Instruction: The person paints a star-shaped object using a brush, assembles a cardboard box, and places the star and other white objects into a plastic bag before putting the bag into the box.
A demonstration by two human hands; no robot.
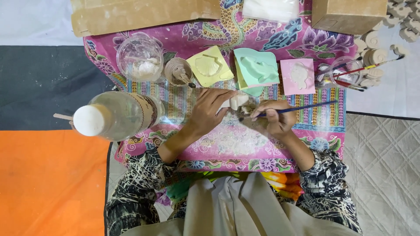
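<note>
A patterned pink cloth (280,144) covers the tabletop, with one big clear bottle (116,116) at the left. Three moulds lie ahead: yellow (210,66), green (257,70), pink (297,76). The left hand (209,114) has its fingers wrapped around a small white cast (236,102); right hand (276,119) pinches a blue paintbrush (302,107) beside it.

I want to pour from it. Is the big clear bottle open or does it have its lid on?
Shut. The clear bottle stands upright beside the left hand, and a white cap covers its top.
</note>
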